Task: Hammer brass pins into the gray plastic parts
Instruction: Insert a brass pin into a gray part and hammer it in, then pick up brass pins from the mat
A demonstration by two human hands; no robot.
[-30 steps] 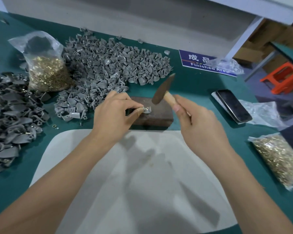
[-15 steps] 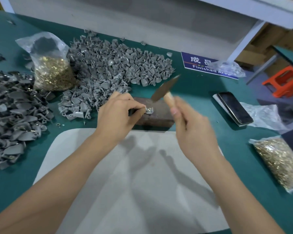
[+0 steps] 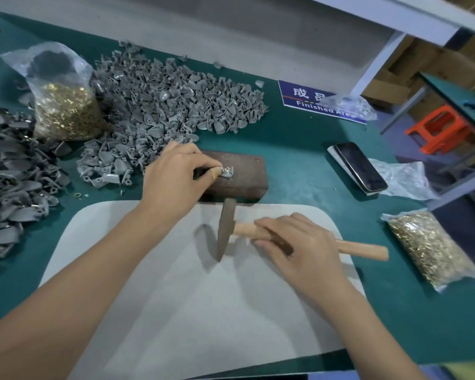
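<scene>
Left hand (image 3: 176, 176) pinches 1 gray plastic part (image 3: 227, 171) on the brown block (image 3: 244, 174). Right hand (image 3: 294, 242) rests, fingers straight, on the hammer (image 3: 225, 231) lying on the white mat (image 3: 176, 311).

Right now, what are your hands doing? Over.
Left hand pinches gray part on the brown block. Right hand rests on hammer, lying on white mat. Nothing blocking.
</scene>
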